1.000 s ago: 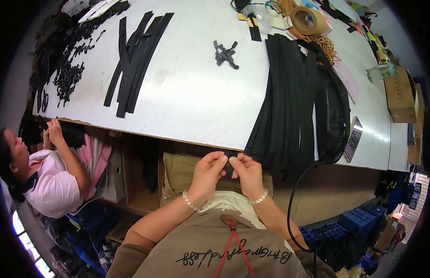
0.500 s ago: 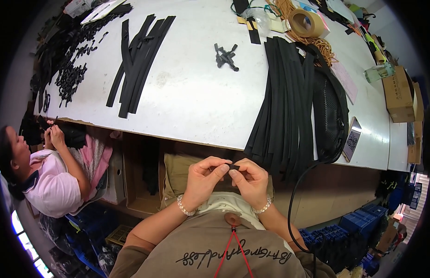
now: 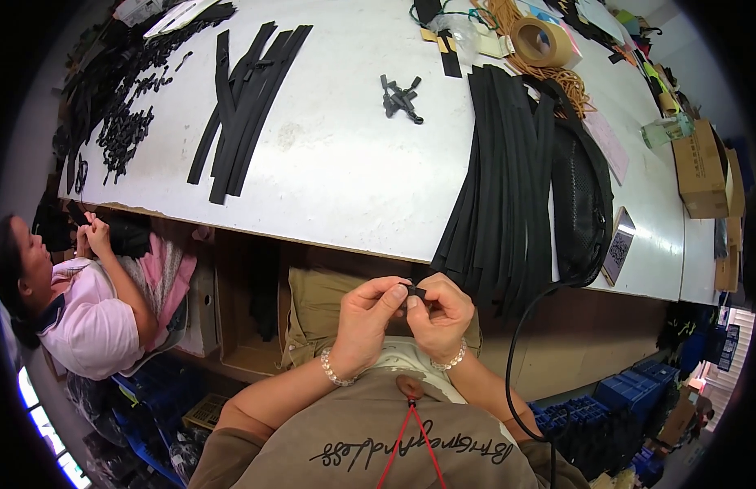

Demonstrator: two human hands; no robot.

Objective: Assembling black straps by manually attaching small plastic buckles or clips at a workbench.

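In front of my chest, just off the table's near edge, my left hand [image 3: 365, 323] and my right hand [image 3: 441, 319] meet with pinched fingers. Between them is a small black piece [image 3: 415, 291], mostly covered by the fingertips, so its exact kind does not show. Both hands grip it, thumbs side by side on top. Closest to my right hand hangs a thick bundle of long flat black strips [image 3: 502, 179], draped over the edge. Farther up the table lies a small heap of black zipper-pull-like pieces [image 3: 404, 101].
More black strips [image 3: 246, 122] and many small black pieces [image 3: 125, 134] lie at left. A black mesh bag [image 3: 580, 200], a phone-like slab [image 3: 618, 247], a tape roll [image 3: 541, 42] and a carton [image 3: 702, 171] are at right. A cable [image 3: 515, 350] hangs beside me. A co-worker [image 3: 92, 314] sits at left.
My right hand has turned inward, its fingers curling more tightly round the black piece. My left hand has shifted slightly to the right. The table's things lie as before.
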